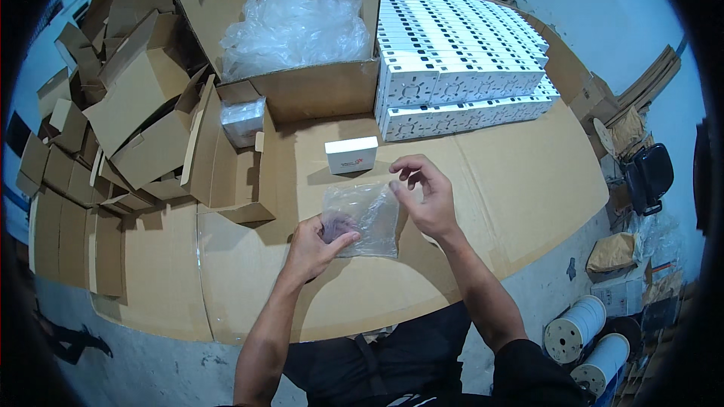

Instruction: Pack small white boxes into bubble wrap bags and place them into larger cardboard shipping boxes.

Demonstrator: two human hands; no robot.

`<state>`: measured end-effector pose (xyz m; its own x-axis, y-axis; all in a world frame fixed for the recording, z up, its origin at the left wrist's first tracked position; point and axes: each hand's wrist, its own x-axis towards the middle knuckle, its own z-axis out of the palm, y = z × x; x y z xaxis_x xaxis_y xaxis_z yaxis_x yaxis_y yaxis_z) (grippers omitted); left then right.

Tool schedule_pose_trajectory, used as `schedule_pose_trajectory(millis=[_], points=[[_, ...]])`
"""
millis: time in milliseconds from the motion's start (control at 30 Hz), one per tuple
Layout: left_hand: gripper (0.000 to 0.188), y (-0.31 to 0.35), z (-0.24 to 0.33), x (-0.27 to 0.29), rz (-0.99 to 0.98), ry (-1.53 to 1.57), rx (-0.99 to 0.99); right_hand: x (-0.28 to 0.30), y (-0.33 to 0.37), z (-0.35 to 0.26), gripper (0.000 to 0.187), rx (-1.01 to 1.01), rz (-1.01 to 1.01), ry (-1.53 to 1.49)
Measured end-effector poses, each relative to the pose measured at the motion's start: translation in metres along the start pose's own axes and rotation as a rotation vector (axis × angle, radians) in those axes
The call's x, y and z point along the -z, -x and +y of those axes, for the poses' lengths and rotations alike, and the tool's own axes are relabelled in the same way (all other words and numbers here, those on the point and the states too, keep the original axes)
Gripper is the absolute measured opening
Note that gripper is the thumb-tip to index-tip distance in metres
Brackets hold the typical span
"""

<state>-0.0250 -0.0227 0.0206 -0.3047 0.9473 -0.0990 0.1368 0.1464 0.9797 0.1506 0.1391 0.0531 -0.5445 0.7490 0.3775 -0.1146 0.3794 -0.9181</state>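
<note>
A clear plastic bag [377,215] hangs flat over the cardboard-topped table. My left hand [313,247] grips its lower left side, thumb in front and the other fingers seen through the film behind. Beside the bag's upper right corner is my right hand [428,200], its fingers loosely curled and apart from the thumb. The right thumb tip lies at the bag's edge; whether it touches cannot be made out. Just beyond the bag, a small white box [351,156] with a red mark stands on the cardboard.
Rows of white boxes [464,79] are stacked at the far right. A large carton [324,90] holds crumpled plastic bags [298,26]. An opened carton [241,200] with a wrapped white pack [243,122] stands left, near piled empty cartons [143,98]. Cable spools [577,328] sit on the floor.
</note>
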Motion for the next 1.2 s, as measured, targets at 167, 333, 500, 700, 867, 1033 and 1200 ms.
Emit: schedule_pose_trajectory(millis=[167,333,500,700,867,1033,1200], points=[[0.025,-0.001,-0.005,-0.001,-0.011,0.012,-0.003,-0.006,-0.005,-0.017,0.031,0.388,-0.103,0.47],[0.025,-0.002,-0.004,-0.001,-0.026,-0.001,-0.02,-0.012,-0.008,-0.019,0.028,0.411,-0.21,0.626],[0.026,-0.001,0.003,-0.002,-0.002,-0.029,-0.028,-0.011,-0.009,-0.009,0.019,0.435,-0.229,0.62],[0.032,-0.004,-0.007,-0.001,0.053,-0.131,-0.033,-0.009,-0.012,-0.021,0.014,0.343,-0.413,0.524],[0.04,-0.004,-0.006,-0.004,0.058,-0.075,-0.033,-0.009,-0.021,-0.031,0.024,0.125,-0.579,0.423],[0.043,-0.003,-0.013,-0.002,0.082,-0.047,-0.108,-0.016,-0.037,-0.047,0.035,0.006,-0.866,0.583],[0.044,-0.003,-0.008,-0.005,0.091,-0.044,-0.102,-0.018,-0.044,-0.058,0.034,0.044,-0.914,0.551]])
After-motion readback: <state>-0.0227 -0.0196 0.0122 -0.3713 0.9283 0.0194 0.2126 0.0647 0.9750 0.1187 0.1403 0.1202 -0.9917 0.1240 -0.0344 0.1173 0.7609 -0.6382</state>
